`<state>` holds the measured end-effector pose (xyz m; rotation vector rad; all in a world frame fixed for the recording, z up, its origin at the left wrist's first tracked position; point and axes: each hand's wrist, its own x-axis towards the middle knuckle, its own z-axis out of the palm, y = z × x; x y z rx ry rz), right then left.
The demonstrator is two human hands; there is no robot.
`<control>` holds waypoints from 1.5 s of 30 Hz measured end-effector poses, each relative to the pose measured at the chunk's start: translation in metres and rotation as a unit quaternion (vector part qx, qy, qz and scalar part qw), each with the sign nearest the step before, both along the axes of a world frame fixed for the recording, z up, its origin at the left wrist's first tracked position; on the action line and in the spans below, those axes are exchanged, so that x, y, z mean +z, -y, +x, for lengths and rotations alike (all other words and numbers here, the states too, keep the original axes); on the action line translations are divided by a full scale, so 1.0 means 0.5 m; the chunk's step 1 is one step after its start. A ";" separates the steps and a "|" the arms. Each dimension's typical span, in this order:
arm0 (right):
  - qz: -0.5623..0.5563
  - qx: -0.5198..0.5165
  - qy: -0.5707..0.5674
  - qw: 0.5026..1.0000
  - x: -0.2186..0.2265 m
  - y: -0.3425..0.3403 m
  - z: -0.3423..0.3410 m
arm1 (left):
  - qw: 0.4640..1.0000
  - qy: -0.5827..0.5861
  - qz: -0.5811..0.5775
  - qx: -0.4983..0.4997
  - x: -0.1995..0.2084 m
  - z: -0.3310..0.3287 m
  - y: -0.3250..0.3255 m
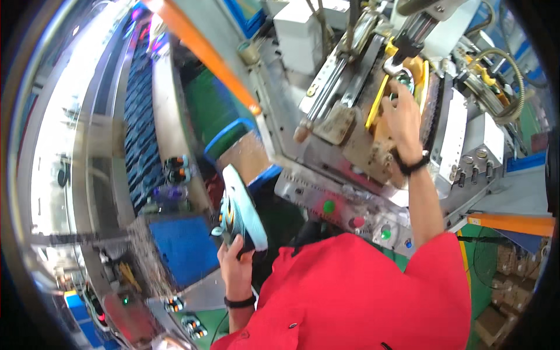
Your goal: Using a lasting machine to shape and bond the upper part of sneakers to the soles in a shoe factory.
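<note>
My left hand (236, 265) is closed around the dark heel end of a light-blue sneaker (242, 204). The shoe stands on end, toe upward, its pale sole turned to the right. Inside the machine at the upper right, my right hand (402, 119) reaches between two yellow side pads, the left one (377, 102) beside my fingers. Its bent fingers are on a dark-green shoe with a white rim (404, 76), mostly hidden by the hand and the pads. A black rod with a metal end (402, 49) comes down close above the fingertips.
Below the machine bed runs a panel (344, 204) with coloured buttons. An orange bar (204, 52) slants across the upper left. A conveyor with a blue ridged belt (141, 122) lies left, shoes (177, 169) at its edge. A blue-edged bin (245, 154) stands between.
</note>
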<state>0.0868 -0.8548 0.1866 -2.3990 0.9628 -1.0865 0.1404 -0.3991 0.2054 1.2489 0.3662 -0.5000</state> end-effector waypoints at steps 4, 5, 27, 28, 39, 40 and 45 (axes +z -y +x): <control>0.046 0.187 0.046 0.980 -0.073 -0.285 -0.044 | 0.999 -0.034 -0.029 0.017 -0.012 -0.042 0.015; 0.083 0.193 0.025 0.977 -0.145 -0.319 -0.039 | 0.999 -0.038 -0.037 0.009 -0.016 -0.053 0.014; 0.201 0.282 -0.188 0.919 -0.453 -0.409 -0.004 | 0.992 -0.064 0.018 0.103 -0.110 -0.202 -0.218; 0.185 0.313 -0.206 0.908 -0.477 -0.391 -0.003 | 0.990 -0.079 0.002 0.116 -0.128 -0.207 -0.233; 0.119 0.502 0.021 0.856 -0.031 -0.600 0.271 | 0.904 -0.182 -0.108 0.373 -0.220 -0.327 -0.451; 0.090 0.526 0.041 0.844 0.030 -0.648 0.292 | 0.874 -0.200 -0.139 0.421 -0.226 -0.328 -0.486; -0.080 0.669 0.135 0.727 0.322 -0.981 0.382 | 0.843 -0.135 -0.027 0.520 -0.381 -0.320 -0.720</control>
